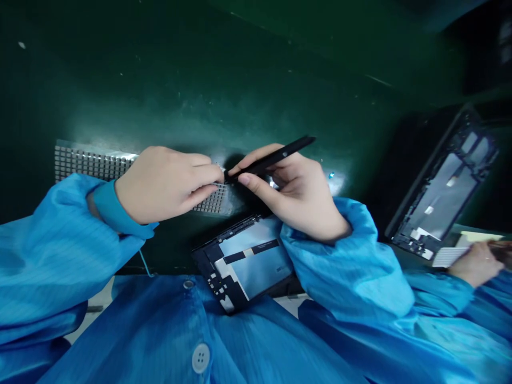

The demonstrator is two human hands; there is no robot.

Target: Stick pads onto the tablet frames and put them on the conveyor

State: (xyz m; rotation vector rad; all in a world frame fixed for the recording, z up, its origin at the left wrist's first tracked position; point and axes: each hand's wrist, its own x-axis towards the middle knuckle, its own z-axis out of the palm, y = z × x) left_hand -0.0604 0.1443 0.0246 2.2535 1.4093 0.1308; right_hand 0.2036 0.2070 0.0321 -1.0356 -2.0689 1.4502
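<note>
While the left arm reaches in from the side, its hand (168, 184) lies back upward over the sheet (90, 162), fingers curled and thumb brought close beneath the index finger. Those fingertips nearly close over the sheet's right part; whether they pinch it or a small piece there, I cannot tell. A blue band (120, 205) circles the wrist, with a thin cord (144, 261) hanging below.

The right arm comes up from the lower right, wrist bent, so that the right hand (304, 186) turns its palm partly toward the left one. Thumb and index finger are closed on a slim black tool (282, 154), with the other fingers loosely bent behind it. The tool slants like a pen, its upper end pointing right and its lower end right beside the left fingertips.

The sheet lies flat on the green worktop (240, 80), passing under the left hand: clear film, shiny in places, bearing close rows of small grey-brown squares.

Nearer the body, a device (256, 272) sits at a slant below the right wrist. It has a black frame, a pale blue-grey panel crossed by a dark strip, and white patches toward its lower left corner.
</note>
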